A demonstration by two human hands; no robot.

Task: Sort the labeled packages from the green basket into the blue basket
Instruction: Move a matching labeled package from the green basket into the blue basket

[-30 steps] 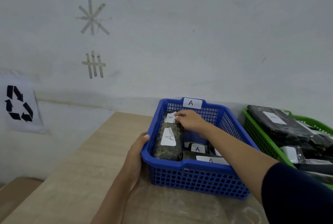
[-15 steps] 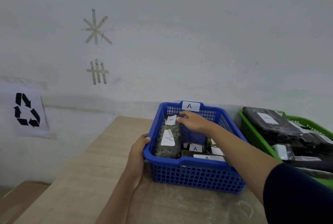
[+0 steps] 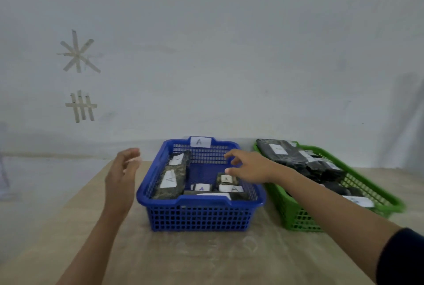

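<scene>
Evidently between placements: both hands hold nothing. Nearest, the tabletop (image 3: 206, 259). On it the blue basket (image 3: 202, 216) carries several "A"-labelled packages (image 3: 171, 180). Left hand (image 3: 121, 177) hovers left of the blue basket, fingers loosely curled. Right hand (image 3: 249, 166) hangs over its interior, fingers spread. Right of it, the green basket (image 3: 298, 216) holds dark packages; next move likely a reach there.

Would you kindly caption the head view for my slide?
Both empty hands, left and right, hover at the blue basket beside the green basket.
</scene>
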